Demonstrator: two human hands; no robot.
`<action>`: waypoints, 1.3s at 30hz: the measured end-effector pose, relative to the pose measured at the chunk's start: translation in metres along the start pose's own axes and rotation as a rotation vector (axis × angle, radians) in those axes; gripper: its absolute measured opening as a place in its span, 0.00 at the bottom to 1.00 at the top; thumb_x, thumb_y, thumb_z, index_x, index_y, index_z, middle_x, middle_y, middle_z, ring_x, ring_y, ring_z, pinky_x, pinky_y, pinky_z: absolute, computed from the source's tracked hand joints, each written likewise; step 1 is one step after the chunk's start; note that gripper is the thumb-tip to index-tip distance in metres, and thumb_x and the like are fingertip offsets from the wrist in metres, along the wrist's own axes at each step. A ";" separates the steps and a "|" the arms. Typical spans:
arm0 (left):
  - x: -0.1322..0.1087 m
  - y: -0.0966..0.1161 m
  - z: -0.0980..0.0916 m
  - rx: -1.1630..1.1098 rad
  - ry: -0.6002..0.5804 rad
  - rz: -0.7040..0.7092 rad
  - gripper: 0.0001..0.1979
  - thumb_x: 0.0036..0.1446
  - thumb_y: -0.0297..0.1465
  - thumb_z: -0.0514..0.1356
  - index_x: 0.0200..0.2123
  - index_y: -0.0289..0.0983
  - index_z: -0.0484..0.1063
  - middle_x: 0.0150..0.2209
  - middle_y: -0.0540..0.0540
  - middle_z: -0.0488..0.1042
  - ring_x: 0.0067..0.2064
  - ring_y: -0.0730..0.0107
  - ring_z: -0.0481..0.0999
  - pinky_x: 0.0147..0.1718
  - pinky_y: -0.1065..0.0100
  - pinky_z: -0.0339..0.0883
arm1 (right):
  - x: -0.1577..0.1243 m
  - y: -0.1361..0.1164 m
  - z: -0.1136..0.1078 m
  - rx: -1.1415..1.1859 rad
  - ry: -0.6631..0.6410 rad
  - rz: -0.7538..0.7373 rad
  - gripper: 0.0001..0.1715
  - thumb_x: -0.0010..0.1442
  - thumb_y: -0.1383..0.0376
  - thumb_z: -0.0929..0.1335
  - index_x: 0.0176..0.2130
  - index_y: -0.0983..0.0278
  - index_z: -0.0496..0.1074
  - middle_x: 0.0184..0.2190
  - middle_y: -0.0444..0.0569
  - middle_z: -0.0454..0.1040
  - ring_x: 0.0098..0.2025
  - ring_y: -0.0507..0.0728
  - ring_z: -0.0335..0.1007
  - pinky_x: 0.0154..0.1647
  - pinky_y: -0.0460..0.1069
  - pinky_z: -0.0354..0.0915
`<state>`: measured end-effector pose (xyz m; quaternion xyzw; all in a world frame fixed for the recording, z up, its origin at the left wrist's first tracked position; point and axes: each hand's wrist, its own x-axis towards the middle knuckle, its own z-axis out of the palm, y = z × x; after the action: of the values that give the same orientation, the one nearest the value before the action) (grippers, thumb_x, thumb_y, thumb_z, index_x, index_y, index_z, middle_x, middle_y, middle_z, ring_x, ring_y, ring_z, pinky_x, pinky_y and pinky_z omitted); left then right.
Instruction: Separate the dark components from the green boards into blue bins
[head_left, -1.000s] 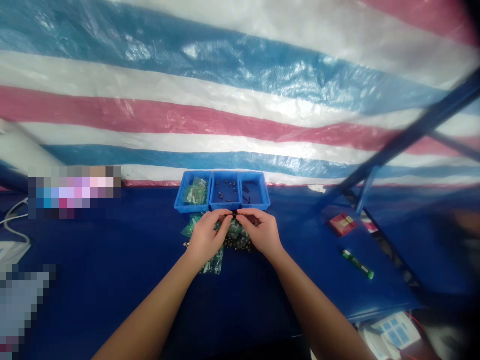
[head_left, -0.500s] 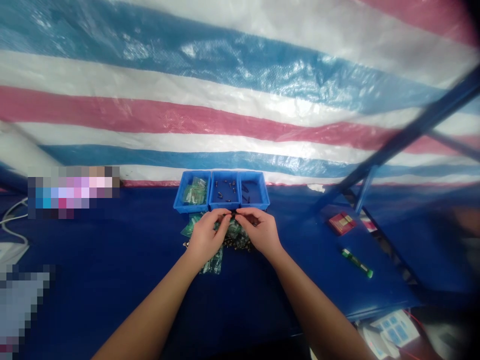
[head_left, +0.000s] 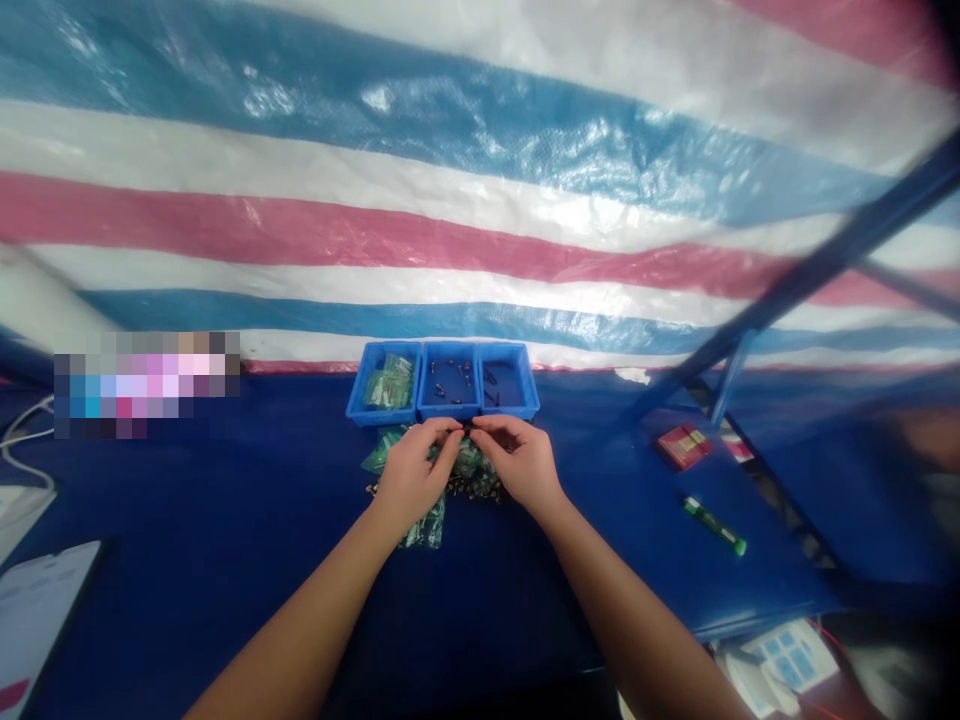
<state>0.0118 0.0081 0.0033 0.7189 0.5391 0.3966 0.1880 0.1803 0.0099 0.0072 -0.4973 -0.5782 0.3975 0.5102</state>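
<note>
My left hand (head_left: 416,470) and my right hand (head_left: 521,462) meet fingertip to fingertip over a pile in front of the bins, each pinching with thumb and forefinger. A small dark piece seems to sit between the fingertips; its kind is too small to tell. Under the hands lie green-tinted clear plastic bags (head_left: 426,528) and small brass-coloured metal parts (head_left: 480,488), partly hidden. Behind stand three blue bins side by side: the left bin (head_left: 354,400) holds similar bags, the middle bin (head_left: 450,411) a few small screw-like parts, the right bin (head_left: 517,408) some thin dark pieces.
On the right lie a red box (head_left: 682,446) and a green narrow packet (head_left: 714,526). A tablet-like flat object (head_left: 45,610) and white cables (head_left: 26,420) are at left. A striped plastic sheet (head_left: 450,240) hangs behind the blue table (head_left: 225,500); a blue metal bar (head_left: 810,260) slants at right.
Both hands stay in nearly the same place, still pinched together over the pile. The bins and the pile have not visibly moved.
</note>
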 end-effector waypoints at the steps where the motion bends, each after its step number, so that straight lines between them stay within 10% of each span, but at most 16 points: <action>1: 0.000 0.000 0.000 0.006 -0.001 -0.003 0.11 0.64 0.39 0.54 0.42 0.40 0.72 0.30 0.50 0.77 0.34 0.68 0.77 0.27 0.72 0.65 | 0.000 -0.001 0.000 0.009 -0.003 -0.005 0.13 0.56 0.59 0.71 0.41 0.61 0.79 0.37 0.49 0.81 0.37 0.58 0.77 0.41 0.52 0.74; 17: 0.000 0.000 0.000 0.037 -0.022 0.075 0.12 0.65 0.37 0.52 0.42 0.40 0.75 0.36 0.46 0.79 0.38 0.65 0.78 0.37 0.67 0.72 | 0.027 0.016 -0.034 0.133 0.190 0.103 0.24 0.52 0.55 0.72 0.45 0.66 0.76 0.36 0.52 0.80 0.32 0.57 0.76 0.31 0.51 0.73; 27: 0.003 -0.002 -0.002 0.059 -0.021 0.131 0.12 0.65 0.35 0.52 0.42 0.39 0.74 0.38 0.45 0.79 0.40 0.64 0.77 0.37 0.66 0.70 | 0.031 0.022 -0.055 -0.553 0.076 -0.194 0.14 0.56 0.60 0.70 0.43 0.60 0.78 0.39 0.49 0.78 0.30 0.54 0.71 0.35 0.50 0.69; 39: 0.003 -0.004 -0.002 0.091 -0.046 0.155 0.14 0.65 0.36 0.51 0.42 0.38 0.74 0.38 0.44 0.79 0.40 0.62 0.77 0.38 0.65 0.71 | 0.032 0.030 -0.058 -0.750 0.121 -0.235 0.10 0.60 0.67 0.67 0.40 0.60 0.77 0.39 0.51 0.77 0.40 0.60 0.72 0.43 0.52 0.68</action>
<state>0.0079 0.0118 0.0033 0.7752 0.4948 0.3685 0.1359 0.2434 0.0443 -0.0064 -0.6021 -0.7051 0.0678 0.3684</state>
